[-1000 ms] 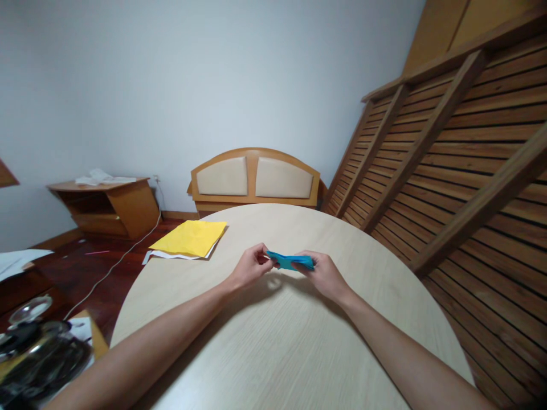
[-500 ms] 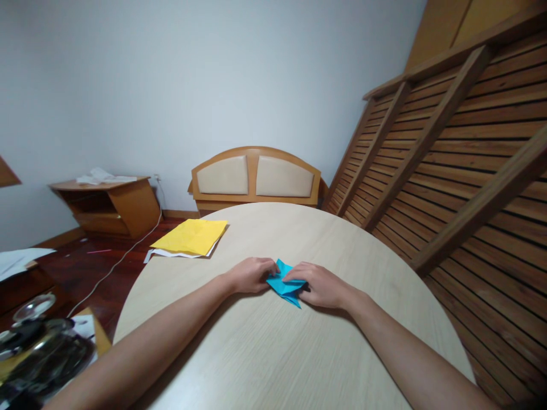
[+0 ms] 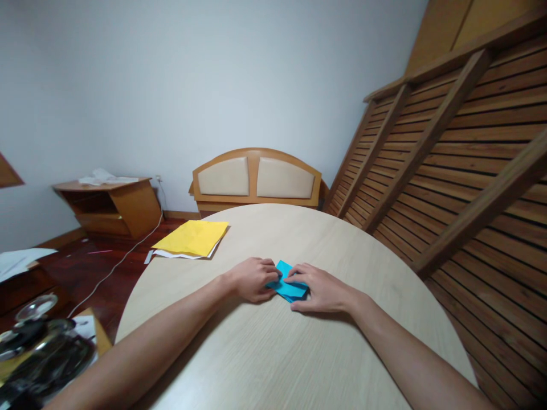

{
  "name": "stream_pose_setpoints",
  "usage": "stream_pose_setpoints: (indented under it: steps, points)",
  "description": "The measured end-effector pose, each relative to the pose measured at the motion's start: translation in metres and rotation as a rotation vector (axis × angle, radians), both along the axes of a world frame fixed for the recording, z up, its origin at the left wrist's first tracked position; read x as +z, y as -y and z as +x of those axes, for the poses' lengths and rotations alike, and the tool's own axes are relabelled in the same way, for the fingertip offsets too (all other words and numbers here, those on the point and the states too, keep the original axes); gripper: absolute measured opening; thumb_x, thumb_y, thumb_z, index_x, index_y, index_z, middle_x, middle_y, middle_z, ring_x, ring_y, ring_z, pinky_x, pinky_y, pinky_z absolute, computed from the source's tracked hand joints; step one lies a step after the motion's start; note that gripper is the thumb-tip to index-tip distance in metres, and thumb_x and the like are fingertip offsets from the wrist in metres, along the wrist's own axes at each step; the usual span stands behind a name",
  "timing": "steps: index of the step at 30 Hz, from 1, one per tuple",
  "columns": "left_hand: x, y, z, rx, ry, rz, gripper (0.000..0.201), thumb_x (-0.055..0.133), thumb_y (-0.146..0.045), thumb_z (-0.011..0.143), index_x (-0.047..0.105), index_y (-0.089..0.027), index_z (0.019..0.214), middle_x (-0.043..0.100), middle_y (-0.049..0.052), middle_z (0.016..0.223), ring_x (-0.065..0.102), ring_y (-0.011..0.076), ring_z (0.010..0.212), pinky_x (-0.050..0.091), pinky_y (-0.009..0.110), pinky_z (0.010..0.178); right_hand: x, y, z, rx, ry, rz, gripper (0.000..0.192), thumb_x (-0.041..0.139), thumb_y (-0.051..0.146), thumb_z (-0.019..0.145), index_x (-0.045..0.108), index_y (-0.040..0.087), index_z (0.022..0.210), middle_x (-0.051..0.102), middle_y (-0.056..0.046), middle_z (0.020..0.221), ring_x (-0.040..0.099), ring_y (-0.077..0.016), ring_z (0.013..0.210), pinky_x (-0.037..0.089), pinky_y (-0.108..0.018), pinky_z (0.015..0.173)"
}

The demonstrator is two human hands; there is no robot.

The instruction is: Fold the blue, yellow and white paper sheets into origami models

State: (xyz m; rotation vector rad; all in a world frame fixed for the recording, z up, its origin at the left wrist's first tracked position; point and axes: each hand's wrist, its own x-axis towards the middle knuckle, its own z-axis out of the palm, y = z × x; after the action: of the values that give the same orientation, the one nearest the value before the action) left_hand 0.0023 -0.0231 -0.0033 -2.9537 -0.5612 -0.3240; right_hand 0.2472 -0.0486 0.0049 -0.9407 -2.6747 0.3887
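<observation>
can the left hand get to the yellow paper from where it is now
Probably yes: the left hand rests on the blue folded paper, and only bare table lies between it and the yellow paper at the far left edge.

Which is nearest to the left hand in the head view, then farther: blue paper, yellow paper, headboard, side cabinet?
1. Blue paper: pressed on the table under the left hand, on its right.
2. Yellow paper: far left table edge.
3. Headboard: beyond the table, by the wall.
4. Side cabinet: far left, by the wall.
</observation>
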Motion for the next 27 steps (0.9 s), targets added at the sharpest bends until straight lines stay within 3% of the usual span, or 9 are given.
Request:
stream_pose_setpoints:
  steps: [3, 6, 12, 15, 18, 22, 27]
  points:
    - [-0.002, 0.0, 0.001, 0.006, -0.055, 0.04, 0.008, 0.057, -0.028, 0.085, 0.059, -0.021, 0.087, 0.069, 0.006, 0.087, 0.064, 0.0217, 0.083, 0.052, 0.032, 0.077, 0.002, 0.001, 0.0, 0.006, 0.027, -0.011, 0.063, 0.08, 0.054, 0.066, 0.069, 0.024, 0.12, 0.063, -0.007, 0.122, 0.055, -0.027, 0.112, 0.042, -0.037, 0.1]
    - [0.0, 0.003, 0.004, 0.041, -0.076, 0.041, 0.005, 0.058, -0.025, 0.083, 0.058, -0.02, 0.084, 0.069, 0.005, 0.083, 0.065, 0.0202, 0.076, 0.051, 0.03, 0.071, 0.002, 0.001, 0.0, 0.0, 0.041, 0.003, 0.061, 0.08, 0.051, 0.067, 0.068, 0.024, 0.121, 0.062, -0.007, 0.124, 0.055, -0.0278, 0.113, 0.041, -0.037, 0.102]
    - [0.005, 0.006, 0.006, 0.084, -0.072, 0.008, 0.007, 0.058, -0.026, 0.083, 0.059, -0.02, 0.083, 0.071, 0.004, 0.084, 0.066, 0.0192, 0.074, 0.049, 0.028, 0.068, -0.002, 0.0, -0.004, -0.045, 0.013, 0.04, 0.028, 0.067, 0.042, 0.085, 0.072, 0.024, 0.106, 0.068, -0.006, 0.113, 0.058, -0.0241, 0.106, 0.044, -0.034, 0.093]
    - [0.003, 0.006, 0.006, 0.141, -0.034, -0.026, 0.017, 0.053, -0.033, 0.091, 0.061, -0.019, 0.086, 0.071, 0.005, 0.085, 0.066, 0.019, 0.076, 0.048, 0.027, 0.068, -0.006, -0.003, -0.007, -0.098, -0.042, 0.044, 0.024, 0.058, 0.041, 0.093, 0.073, 0.023, 0.098, 0.07, -0.006, 0.105, 0.06, -0.022, 0.101, 0.044, -0.031, 0.089]
    - [-0.002, 0.001, 0.007, 0.205, 0.026, -0.061, 0.024, 0.045, -0.032, 0.097, 0.063, -0.019, 0.086, 0.071, 0.006, 0.084, 0.066, 0.0183, 0.076, 0.048, 0.028, 0.072, -0.013, -0.008, -0.009, -0.194, -0.101, 0.02, 0.029, 0.053, 0.042, 0.096, 0.071, 0.02, 0.091, 0.071, -0.006, 0.094, 0.063, -0.0201, 0.088, 0.045, -0.029, 0.08]
    - [-0.008, -0.007, 0.006, 0.173, 0.122, -0.122, 0.031, 0.04, -0.028, 0.1, 0.066, -0.017, 0.086, 0.072, 0.007, 0.092, 0.064, 0.0191, 0.089, 0.047, 0.031, 0.09, -0.025, -0.016, -0.013, -0.317, -0.186, -0.013, 0.032, 0.049, 0.042, 0.097, 0.067, 0.019, 0.083, 0.071, -0.005, 0.085, 0.063, -0.0192, 0.078, 0.042, -0.027, 0.07]
    - [-0.017, -0.014, 0.0, 0.187, 0.167, -0.131, 0.032, 0.041, -0.03, 0.1, 0.068, -0.016, 0.089, 0.068, 0.01, 0.106, 0.059, 0.0216, 0.103, 0.045, 0.035, 0.099, -0.035, -0.024, -0.017, -0.446, -0.256, -0.015, 0.023, 0.054, 0.04, 0.094, 0.064, 0.019, 0.094, 0.071, -0.005, 0.084, 0.064, -0.0201, 0.075, 0.041, -0.027, 0.067]
